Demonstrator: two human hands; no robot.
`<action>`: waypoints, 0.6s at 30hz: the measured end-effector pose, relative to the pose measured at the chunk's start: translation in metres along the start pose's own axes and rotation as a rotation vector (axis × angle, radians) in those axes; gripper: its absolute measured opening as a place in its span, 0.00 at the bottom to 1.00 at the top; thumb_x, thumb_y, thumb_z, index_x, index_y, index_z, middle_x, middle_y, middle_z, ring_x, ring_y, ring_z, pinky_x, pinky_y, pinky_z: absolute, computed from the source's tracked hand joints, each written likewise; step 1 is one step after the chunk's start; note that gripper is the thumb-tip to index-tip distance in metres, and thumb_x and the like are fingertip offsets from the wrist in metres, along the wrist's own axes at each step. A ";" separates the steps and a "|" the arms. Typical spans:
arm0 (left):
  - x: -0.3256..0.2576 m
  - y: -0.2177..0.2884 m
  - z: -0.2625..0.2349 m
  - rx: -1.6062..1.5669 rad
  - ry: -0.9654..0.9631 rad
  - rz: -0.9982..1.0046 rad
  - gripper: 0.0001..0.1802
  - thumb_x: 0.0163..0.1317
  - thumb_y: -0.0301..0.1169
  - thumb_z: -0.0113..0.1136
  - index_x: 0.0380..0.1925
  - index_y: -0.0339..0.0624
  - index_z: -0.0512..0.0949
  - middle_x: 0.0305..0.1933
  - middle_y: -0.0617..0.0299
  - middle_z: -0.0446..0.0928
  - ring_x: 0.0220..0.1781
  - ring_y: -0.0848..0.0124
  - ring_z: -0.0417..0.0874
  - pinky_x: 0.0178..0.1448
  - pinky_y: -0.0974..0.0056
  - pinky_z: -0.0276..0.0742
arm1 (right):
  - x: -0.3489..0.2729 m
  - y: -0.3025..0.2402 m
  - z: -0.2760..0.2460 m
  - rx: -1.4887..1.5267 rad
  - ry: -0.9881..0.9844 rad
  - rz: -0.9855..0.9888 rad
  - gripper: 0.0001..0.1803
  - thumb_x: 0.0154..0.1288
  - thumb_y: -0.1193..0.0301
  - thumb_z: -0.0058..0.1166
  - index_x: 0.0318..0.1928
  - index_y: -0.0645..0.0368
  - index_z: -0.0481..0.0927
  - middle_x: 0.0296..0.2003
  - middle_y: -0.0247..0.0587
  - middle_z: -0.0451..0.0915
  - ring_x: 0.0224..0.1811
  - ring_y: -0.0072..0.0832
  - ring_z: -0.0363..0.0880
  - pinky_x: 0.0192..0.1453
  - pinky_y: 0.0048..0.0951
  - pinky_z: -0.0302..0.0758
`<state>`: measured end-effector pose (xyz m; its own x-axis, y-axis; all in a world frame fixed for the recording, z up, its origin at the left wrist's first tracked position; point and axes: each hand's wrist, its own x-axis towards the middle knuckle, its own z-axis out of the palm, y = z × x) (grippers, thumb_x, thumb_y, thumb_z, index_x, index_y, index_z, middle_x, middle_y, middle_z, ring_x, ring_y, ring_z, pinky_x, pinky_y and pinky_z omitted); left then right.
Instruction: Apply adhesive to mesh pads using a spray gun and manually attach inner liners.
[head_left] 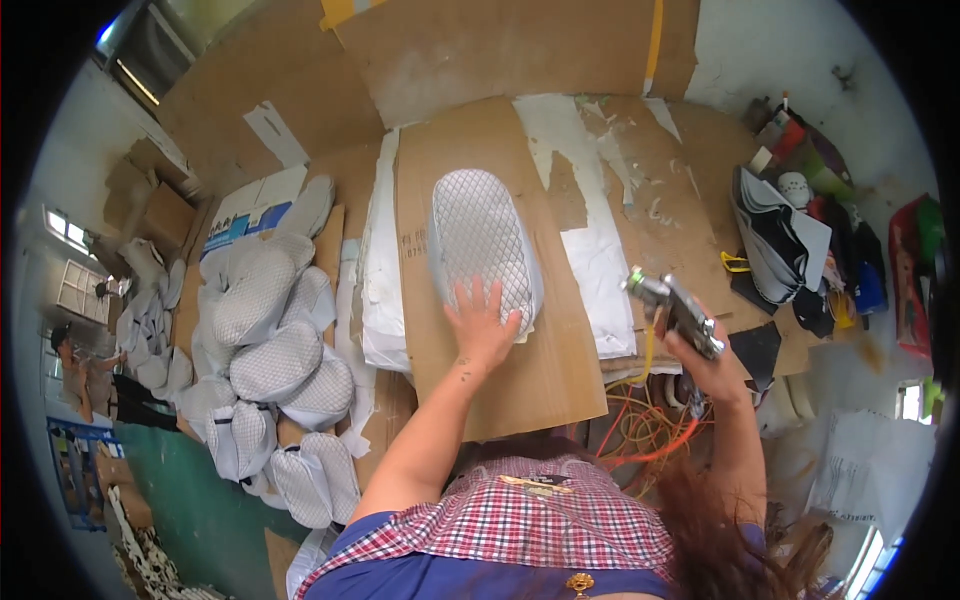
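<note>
A grey, long oval piece of quilted padding (477, 222) with a diamond pattern lies on a brown cardboard sheet (560, 372) in front of me. My left hand (482, 330) rests on its near end, fingers spread flat. Off to the right, my right hand (712, 368) is wrapped round the grip of a metal spray gun (680, 312). The gun is held above the table's right side, apart from the padding, and its nozzle end points up and left. An orange hose (655, 452) runs below the gun.
A heap of similar quilted pieces (262, 300) stands at my left. Cardboard panels (520, 45) rise behind the table. At the right sit black and grey folded pieces (775, 245) and bottles. Tangled hoses (640, 415) hang under the table's edge. A person (85, 375) is far left.
</note>
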<state>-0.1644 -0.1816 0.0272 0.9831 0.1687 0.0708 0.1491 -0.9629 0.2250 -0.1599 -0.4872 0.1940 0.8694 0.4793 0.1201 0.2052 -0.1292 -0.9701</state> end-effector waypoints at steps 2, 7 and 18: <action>-0.004 0.000 -0.004 -0.024 -0.046 -0.036 0.35 0.59 0.53 0.42 0.65 0.52 0.53 0.71 0.54 0.43 0.72 0.50 0.35 0.67 0.38 0.33 | -0.009 -0.033 0.019 0.115 -0.083 -0.010 0.28 0.60 0.76 0.52 0.60 0.63 0.60 0.39 0.35 0.72 0.41 0.21 0.70 0.49 0.26 0.68; -0.005 0.002 -0.005 -0.064 -0.064 -0.018 0.36 0.60 0.54 0.40 0.65 0.52 0.52 0.71 0.54 0.43 0.71 0.50 0.36 0.67 0.38 0.33 | -0.012 -0.069 0.057 0.082 0.031 -0.010 0.27 0.59 0.77 0.52 0.59 0.63 0.62 0.37 0.35 0.72 0.38 0.19 0.71 0.39 0.21 0.72; -0.015 -0.014 -0.002 -0.111 -0.039 0.020 0.35 0.59 0.52 0.41 0.64 0.49 0.53 0.70 0.52 0.44 0.71 0.48 0.38 0.67 0.39 0.36 | -0.027 -0.121 0.080 -0.022 0.091 0.077 0.26 0.55 0.79 0.55 0.56 0.65 0.65 0.31 0.32 0.74 0.32 0.17 0.72 0.38 0.21 0.70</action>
<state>-0.1812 -0.1701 0.0247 0.9894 0.1397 0.0390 0.1192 -0.9364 0.3300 -0.2440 -0.4147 0.2912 0.9200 0.3866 0.0645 0.1446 -0.1820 -0.9726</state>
